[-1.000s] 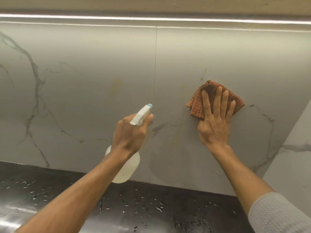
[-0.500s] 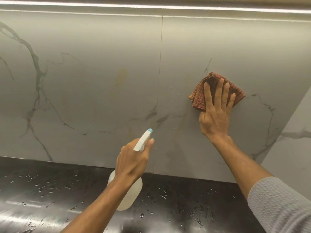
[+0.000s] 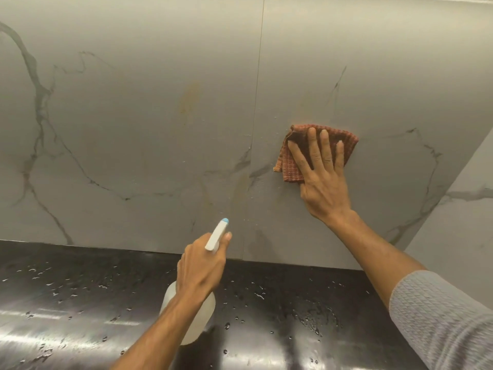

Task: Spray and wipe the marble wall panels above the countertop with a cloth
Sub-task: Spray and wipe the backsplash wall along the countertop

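Rust cloth (image 3: pixel 324 145): pinned flat to the wall by the right hand (image 3: pixel 321 180), fingers spread.
Unwiped stain (image 3: pixel 189 98): up-left, across the panel seam.
Left hand (image 3: pixel 201 265): grip closed round the spray bottle (image 3: pixel 197 313).

folded reddish checked cloth (image 3: pixel 344 141) flat against grey-veined marble panel (image 3: pixel 373 76)

The black, glossy countertop (image 3: pixel 80 329) fills the lower part of the view. Water drops (image 3: pixel 314 320) lie scattered on it, most densely toward its right. High above its back edge is a yellowish stain (image 3: pixel 189 98).
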